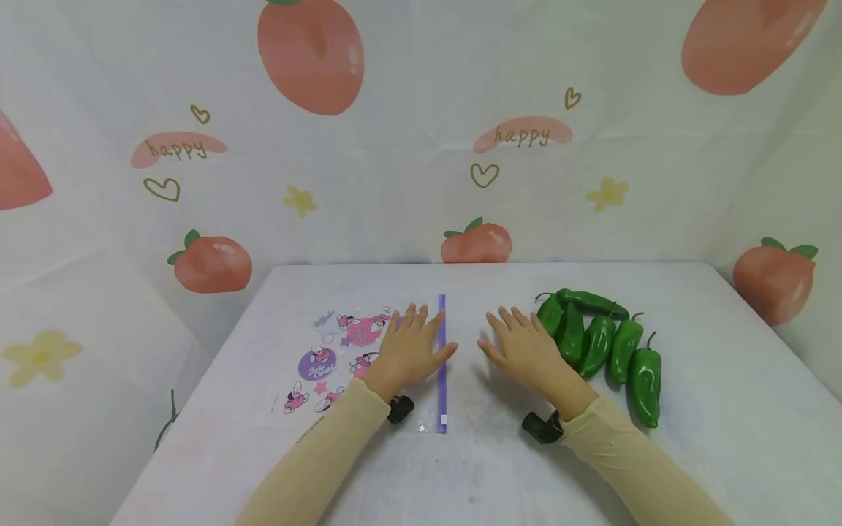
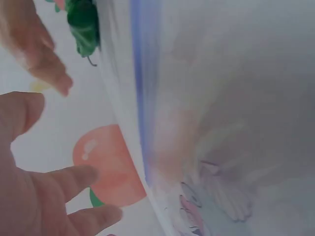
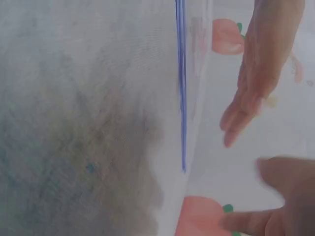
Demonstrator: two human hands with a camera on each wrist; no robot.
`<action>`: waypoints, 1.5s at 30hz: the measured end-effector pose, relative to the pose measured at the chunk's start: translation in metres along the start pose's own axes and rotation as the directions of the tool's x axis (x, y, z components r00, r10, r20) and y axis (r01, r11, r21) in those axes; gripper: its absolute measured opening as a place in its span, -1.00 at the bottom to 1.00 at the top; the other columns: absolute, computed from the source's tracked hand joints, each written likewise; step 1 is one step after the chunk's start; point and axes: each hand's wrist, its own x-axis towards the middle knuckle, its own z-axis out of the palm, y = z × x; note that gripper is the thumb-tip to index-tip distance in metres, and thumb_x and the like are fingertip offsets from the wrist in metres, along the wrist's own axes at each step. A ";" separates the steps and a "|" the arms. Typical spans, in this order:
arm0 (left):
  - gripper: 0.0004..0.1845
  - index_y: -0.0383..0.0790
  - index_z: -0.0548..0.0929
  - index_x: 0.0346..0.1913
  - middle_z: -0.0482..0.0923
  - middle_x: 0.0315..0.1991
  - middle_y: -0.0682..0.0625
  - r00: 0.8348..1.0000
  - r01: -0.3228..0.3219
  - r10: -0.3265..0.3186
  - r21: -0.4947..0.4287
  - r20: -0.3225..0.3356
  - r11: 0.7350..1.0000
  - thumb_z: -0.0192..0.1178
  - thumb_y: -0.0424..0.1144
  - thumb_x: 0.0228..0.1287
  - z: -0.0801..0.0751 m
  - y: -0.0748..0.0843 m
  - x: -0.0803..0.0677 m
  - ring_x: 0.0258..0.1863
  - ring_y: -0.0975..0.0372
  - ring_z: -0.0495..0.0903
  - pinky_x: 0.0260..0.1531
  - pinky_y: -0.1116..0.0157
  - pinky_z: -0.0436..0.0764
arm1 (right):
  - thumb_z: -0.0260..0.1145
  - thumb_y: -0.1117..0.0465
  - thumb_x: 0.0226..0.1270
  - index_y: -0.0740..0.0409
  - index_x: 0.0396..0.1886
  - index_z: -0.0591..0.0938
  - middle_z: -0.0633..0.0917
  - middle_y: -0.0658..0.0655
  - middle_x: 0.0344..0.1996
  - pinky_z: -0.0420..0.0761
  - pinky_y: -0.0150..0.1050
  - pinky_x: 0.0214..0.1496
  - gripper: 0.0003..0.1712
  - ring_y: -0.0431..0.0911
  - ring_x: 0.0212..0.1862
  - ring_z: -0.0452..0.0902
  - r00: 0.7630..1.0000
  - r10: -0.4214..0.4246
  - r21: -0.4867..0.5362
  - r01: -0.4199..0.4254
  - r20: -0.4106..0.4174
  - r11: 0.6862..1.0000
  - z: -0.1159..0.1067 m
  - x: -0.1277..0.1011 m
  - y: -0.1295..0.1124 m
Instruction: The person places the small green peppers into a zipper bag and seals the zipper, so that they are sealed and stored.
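A clear zip bag (image 1: pixel 317 364) with pink and purple cartoon prints lies flat on the table, its purple zip strip (image 1: pixel 442 387) on the right side. Over the bag's right part, my left hand (image 1: pixel 409 352) hovers palm down with straight, spread fingers. My right hand (image 1: pixel 526 349) is held the same way between the bag and several green peppers (image 1: pixel 597 345), holding nothing. The left wrist view shows the left hand (image 2: pixel 39 191) raised above the bag; in the right wrist view, the right hand (image 3: pixel 290 201) is likewise above the table.
The peppers lie grouped on the right of the white table (image 1: pixel 500 475), one crosswise behind the others. A white cloth (image 1: pixel 395 183) printed with peaches, hearts and flowers hangs behind and beside the table. Each wrist carries a small black camera (image 1: pixel 542 428).
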 end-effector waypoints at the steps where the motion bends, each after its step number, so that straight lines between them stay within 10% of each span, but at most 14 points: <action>1: -0.26 0.07 0.15 0.51 0.03 0.52 -0.13 1.000 -0.005 0.005 -0.004 0.007 1.000 -0.19 0.33 0.39 -0.001 0.000 0.000 0.54 -0.03 -0.13 0.48 -0.08 -0.19 | 0.05 -0.14 0.47 0.27 0.36 0.39 0.38 0.37 0.35 0.19 0.24 0.40 -0.30 0.27 0.39 0.23 1.000 -0.008 -0.004 0.008 0.003 1.000 0.000 0.000 0.000; 14: -0.50 -0.17 0.54 0.25 0.58 0.17 -0.07 0.992 0.019 0.004 -0.186 0.122 0.982 0.06 0.05 0.41 -0.024 -0.008 -0.001 0.22 0.05 0.51 0.25 0.04 0.44 | 0.23 0.09 0.40 0.15 0.15 0.60 0.68 0.20 0.05 0.66 -0.01 -0.04 -0.60 0.07 0.07 0.63 0.997 -0.013 0.104 0.021 -0.072 0.994 -0.012 0.005 -0.013; 20: -0.62 -0.14 0.64 0.09 0.68 -0.07 -0.07 0.996 0.055 -0.034 -0.298 0.077 0.953 0.08 0.01 0.40 -0.028 -0.014 0.002 -0.09 0.13 0.64 -0.04 0.10 0.62 | 0.16 0.09 0.44 0.09 0.09 0.64 0.72 0.10 -0.02 0.68 -0.13 -0.20 -0.66 -0.04 -0.07 0.68 0.998 -0.017 0.185 0.029 -0.066 0.982 -0.015 0.013 -0.019; 29: -0.72 -0.16 0.64 0.00 0.64 -0.20 -0.05 0.997 0.081 -0.056 -0.600 0.061 0.796 0.05 -0.08 0.45 -0.023 -0.025 0.008 -0.37 0.22 0.59 -0.36 0.28 0.61 | 0.14 0.14 0.45 0.14 0.10 0.62 0.73 0.09 -0.10 0.64 -0.06 -0.01 -0.66 -0.02 -0.02 0.65 0.999 0.001 0.378 -0.014 0.035 0.926 -0.013 0.028 -0.023; 36: -0.72 -0.30 0.66 -0.04 0.66 -0.23 -0.11 0.987 0.152 -0.044 -0.788 0.157 0.596 0.02 -0.24 0.38 -0.009 -0.029 0.019 -0.28 0.17 0.64 -0.24 0.27 0.65 | 0.20 0.20 0.41 0.16 0.08 0.62 0.72 0.14 -0.12 0.65 -0.11 -0.01 -0.69 0.01 -0.08 0.64 0.990 -0.008 0.535 -0.068 0.139 0.842 0.003 0.040 -0.024; 45: -0.76 -0.33 0.67 -0.09 0.64 -0.23 -0.09 0.975 0.216 -0.079 -0.817 0.206 0.534 0.08 -0.29 0.32 0.002 -0.028 0.026 -0.28 0.20 0.59 -0.18 0.31 0.65 | 0.21 0.32 0.31 0.26 0.04 0.61 0.71 0.14 -0.28 0.58 -0.33 -0.37 -0.69 -0.16 -0.39 0.59 0.975 -0.018 0.658 -0.137 0.223 0.741 0.019 0.050 -0.021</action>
